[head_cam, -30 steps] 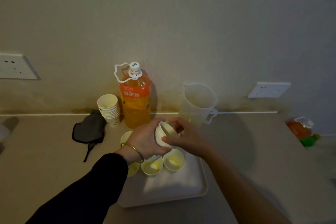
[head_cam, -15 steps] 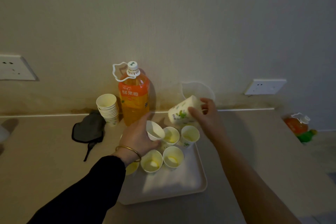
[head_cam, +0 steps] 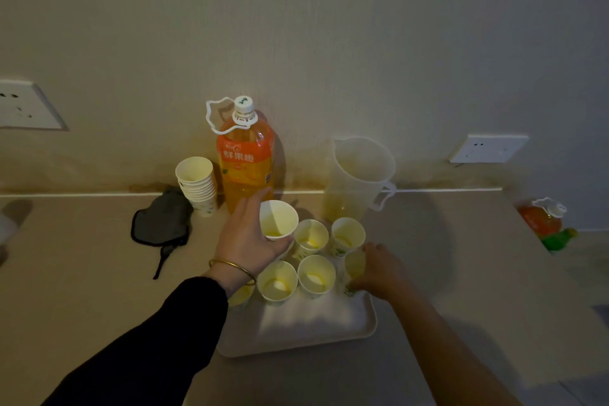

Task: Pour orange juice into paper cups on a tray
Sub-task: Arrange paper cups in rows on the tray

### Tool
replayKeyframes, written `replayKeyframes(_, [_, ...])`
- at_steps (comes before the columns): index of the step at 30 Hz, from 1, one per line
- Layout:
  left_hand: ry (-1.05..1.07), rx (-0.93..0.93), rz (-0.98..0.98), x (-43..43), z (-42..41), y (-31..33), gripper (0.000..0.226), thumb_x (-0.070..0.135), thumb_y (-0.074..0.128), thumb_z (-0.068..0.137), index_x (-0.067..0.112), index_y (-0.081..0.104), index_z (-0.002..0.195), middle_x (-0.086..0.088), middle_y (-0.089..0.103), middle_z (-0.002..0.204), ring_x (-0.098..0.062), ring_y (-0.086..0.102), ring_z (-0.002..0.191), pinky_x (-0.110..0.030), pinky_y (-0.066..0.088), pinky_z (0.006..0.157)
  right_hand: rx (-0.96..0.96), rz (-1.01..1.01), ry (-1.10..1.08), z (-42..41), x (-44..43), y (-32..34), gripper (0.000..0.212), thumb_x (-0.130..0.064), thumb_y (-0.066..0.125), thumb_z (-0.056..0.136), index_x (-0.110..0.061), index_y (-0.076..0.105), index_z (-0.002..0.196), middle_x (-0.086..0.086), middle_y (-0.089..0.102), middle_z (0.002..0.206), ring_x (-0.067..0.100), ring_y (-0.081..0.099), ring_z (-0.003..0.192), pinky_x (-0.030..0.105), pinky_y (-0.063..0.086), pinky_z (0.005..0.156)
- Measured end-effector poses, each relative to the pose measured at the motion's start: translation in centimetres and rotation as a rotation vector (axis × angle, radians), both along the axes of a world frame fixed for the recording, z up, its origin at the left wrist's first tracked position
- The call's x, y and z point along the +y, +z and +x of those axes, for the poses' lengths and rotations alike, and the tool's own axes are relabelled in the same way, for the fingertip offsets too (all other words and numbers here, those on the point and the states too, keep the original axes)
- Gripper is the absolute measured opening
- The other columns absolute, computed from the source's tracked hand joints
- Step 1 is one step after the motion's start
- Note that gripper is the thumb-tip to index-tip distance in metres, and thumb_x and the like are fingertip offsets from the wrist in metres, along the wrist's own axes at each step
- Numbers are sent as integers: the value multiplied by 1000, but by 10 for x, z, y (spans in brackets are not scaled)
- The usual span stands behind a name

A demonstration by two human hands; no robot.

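A white tray (head_cam: pixel 316 326) lies on the counter with several paper cups standing on it, each showing a little yellow at the bottom. My left hand (head_cam: pixel 245 241) holds one paper cup (head_cam: pixel 278 219) tilted above the tray's far left. My right hand (head_cam: pixel 379 269) grips another cup (head_cam: pixel 354 267) standing at the tray's right edge. Behind the tray, a capped orange juice bottle (head_cam: pixel 245 158) stands against the wall. A translucent plastic jug (head_cam: pixel 357 178) stands to its right, with a little yellow liquid at the bottom.
A stack of paper cups (head_cam: pixel 197 184) stands left of the bottle, with a dark cloth (head_cam: pixel 161 222) beside it. Another orange bottle (head_cam: pixel 542 219) lies at the far right with a green object. Wall sockets (head_cam: pixel 489 148) sit above the counter.
My hands separated a nested pair of cups. The right hand carried one cup over the jug, then brought it down onto the tray's right side. The left hand kept its cup.
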State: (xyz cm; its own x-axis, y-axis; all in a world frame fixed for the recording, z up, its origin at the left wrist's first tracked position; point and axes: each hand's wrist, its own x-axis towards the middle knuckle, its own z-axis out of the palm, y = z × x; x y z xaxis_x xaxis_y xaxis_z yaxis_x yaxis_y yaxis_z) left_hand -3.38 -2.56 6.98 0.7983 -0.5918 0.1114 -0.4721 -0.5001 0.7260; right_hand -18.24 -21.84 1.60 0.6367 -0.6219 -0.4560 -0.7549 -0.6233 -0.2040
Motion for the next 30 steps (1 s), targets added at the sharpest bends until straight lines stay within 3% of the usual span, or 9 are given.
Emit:
replayKeyframes(11, [5, 14, 22, 0, -1, -5, 85, 36, 80, 68, 22, 36, 139, -3, 45, 133, -22, 46, 120, -29, 39, 92, -158, -9, -20, -3, 4, -28, 85, -42, 82, 62, -15, 44, 133, 6, 46, 127, 24, 50, 116, 31, 44, 91])
replayKeyframes(17, [-6, 22, 26, -3, 0, -6, 86, 34, 81, 69, 20, 35, 140, -3, 44, 135, -22, 44, 122, -29, 38, 94, -123, 3, -7, -3, 1, -20, 95, -46, 85, 55, -15, 41, 133, 6, 43, 128, 24, 48, 117, 33, 46, 92])
replayKeyframes(21, [-18, 41, 24, -7, 1, -8, 87, 34, 81, 68, 22, 33, 140, -3, 43, 136, -22, 44, 122, -26, 36, 90, -143, -149, 36, 2, 1, 13, 85, -48, 80, 64, -15, 39, 131, 6, 44, 128, 23, 45, 118, 33, 43, 90])
replayKeyframes(26, [-61, 136, 14, -13, 1, -5, 90, 36, 82, 66, 25, 33, 140, 0, 45, 137, -19, 45, 123, -25, 38, 92, -470, 171, 201, 36, 26, 61, 88, -33, 87, 59, -22, 43, 134, -3, 47, 129, 16, 49, 116, 35, 44, 95])
replayKeyframes(30, [-51, 225, -39, -12, 2, 3, 91, 33, 84, 65, 21, 34, 140, -1, 49, 130, -17, 46, 120, -24, 37, 91, -583, 213, 319, 60, 53, 66, 85, -44, 86, 55, -27, 49, 130, -5, 56, 124, 15, 52, 110, 39, 47, 92])
